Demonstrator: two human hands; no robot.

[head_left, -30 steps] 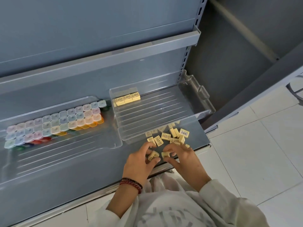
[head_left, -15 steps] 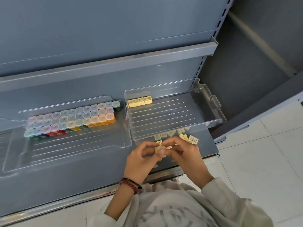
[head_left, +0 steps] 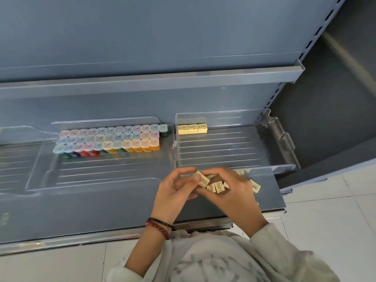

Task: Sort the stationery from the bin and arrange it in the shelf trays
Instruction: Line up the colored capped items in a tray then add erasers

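Clear left tray point(head_left: 101, 176) sits just left of the clear right tray point(head_left: 234, 153), with three rows of small pastel-lidded boxes point(head_left: 109, 139) along its back. Left hand point(head_left: 175, 192), red and black bracelets point(head_left: 160, 225) on the wrist, is just in front of the right tray's front-left corner, over the grey shelf point(head_left: 91, 212); thumb and fingers are curled, pinching one yellow eraser point(head_left: 204, 180). In the right tray's back-left corner stands a row of three erasers point(head_left: 192, 129), touching. Right hand point(head_left: 236, 190) is in front of the right tray's front rim, fingers curled round a cluster of erasers point(head_left: 216, 187). Loose erasers point(head_left: 255, 186) lie on the shelf in front of the right tray, partly hidden by the hand.
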